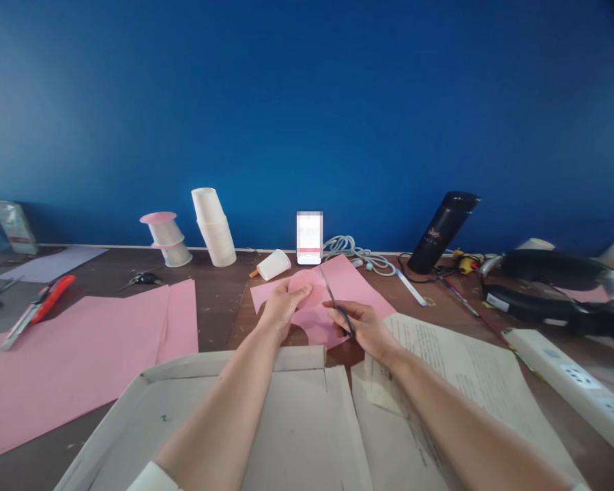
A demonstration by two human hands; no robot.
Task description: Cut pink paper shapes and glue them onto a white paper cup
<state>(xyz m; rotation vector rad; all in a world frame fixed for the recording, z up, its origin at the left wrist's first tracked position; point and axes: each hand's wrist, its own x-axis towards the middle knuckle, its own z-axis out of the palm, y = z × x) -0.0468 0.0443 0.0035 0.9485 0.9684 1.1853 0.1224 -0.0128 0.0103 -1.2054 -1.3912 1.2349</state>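
The left hand [280, 304] pinches a pink sheet [361, 285] by its round part, thumb on top. The fingers of the right hand [364, 323] are closed around the black handles of the scissors [330, 292], and the blades lie over the pink sheet. The sheet is on the table [215, 300], with a curved cut edge near the left wrist. Its back edge comes close to the white phone [310, 235] and the tipped cup [275, 264]. To the left, a strip of brown table shows before the big pink paper [117, 334]. On the near side, a pale board [299, 357] sits close.

The left fingertips under the paper are hidden. The phone screen is blurry — I can't read it. The headphones [547, 269] are cut off at the right side.
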